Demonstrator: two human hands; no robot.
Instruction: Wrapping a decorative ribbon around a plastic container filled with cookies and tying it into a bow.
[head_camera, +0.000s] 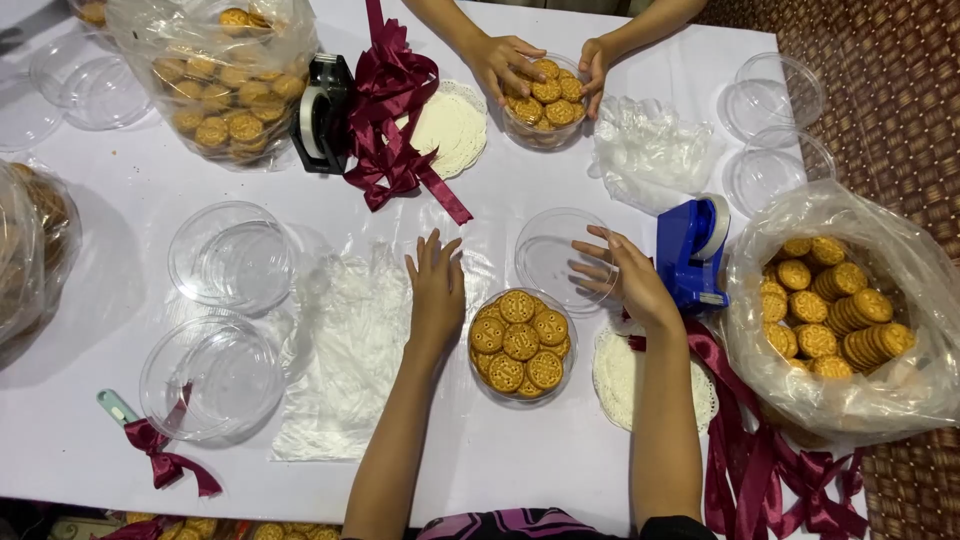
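Right hand (632, 283) is reaching, fingers spread, onto a clear plastic lid (560, 258), apparently taking hold of it; left hand (436, 290) is lying flat and empty on the white table cover (120, 240). Between them, nearer, the tub of round biscuits (520, 343) is sitting full and uncovered. Far side, another person's hands (540, 62) are cupping a second tub.

Above the hands, a black tape dispenser (322, 112) stands beside a heap of dark red satin ribbons (392, 120) and a white paper doily (452, 128). Far left of them lie stacked clear plastic lids (232, 256). To their right, a blue tape dispenser (692, 252) sits next to a clear plastic bag of golden round biscuits (838, 310).
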